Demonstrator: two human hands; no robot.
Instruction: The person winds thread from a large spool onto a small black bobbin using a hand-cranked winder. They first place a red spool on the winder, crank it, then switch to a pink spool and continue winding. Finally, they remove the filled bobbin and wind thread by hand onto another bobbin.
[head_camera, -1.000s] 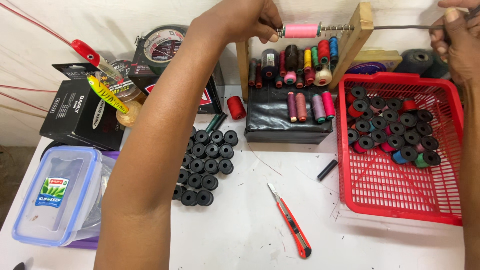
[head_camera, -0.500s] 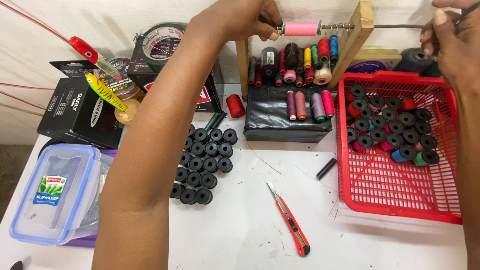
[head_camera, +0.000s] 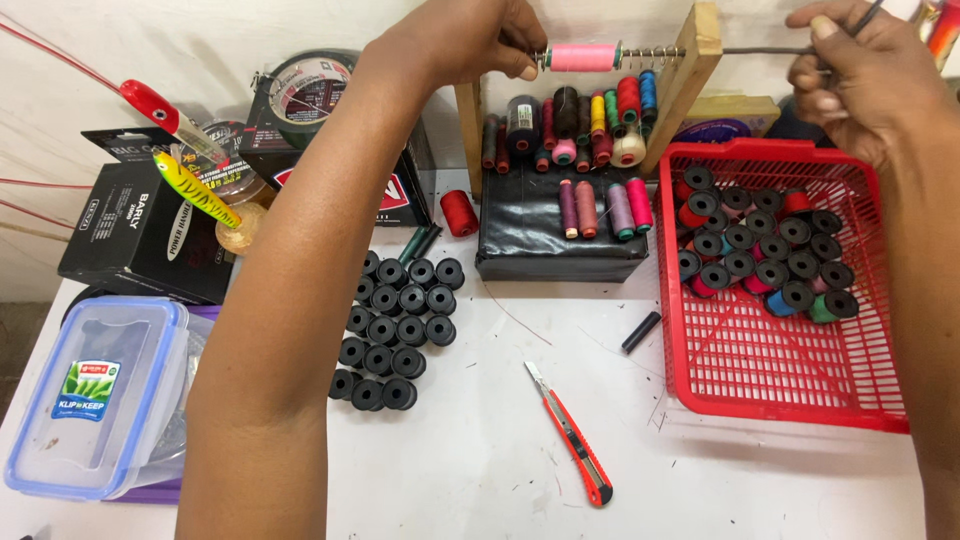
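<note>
While the pink spool (head_camera: 583, 57) is sitting on the rod (head_camera: 655, 52) between both hands:
Left hand (head_camera: 478, 38): pinching the rod's end beside it.
Right hand (head_camera: 858, 72): gripping the crank handle (head_camera: 790, 47), above the red basket (head_camera: 780, 360).

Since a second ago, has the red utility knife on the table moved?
No. The red utility knife lies at the same angle on the white table, the same gap from the red basket, between it and the black spools.

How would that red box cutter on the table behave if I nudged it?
The box cutter lies flat and looks slim, so it would probably slide, not roll. It seems light, plastic-bodied. Its blade tip looks exposed, so push from the handle end.
</note>
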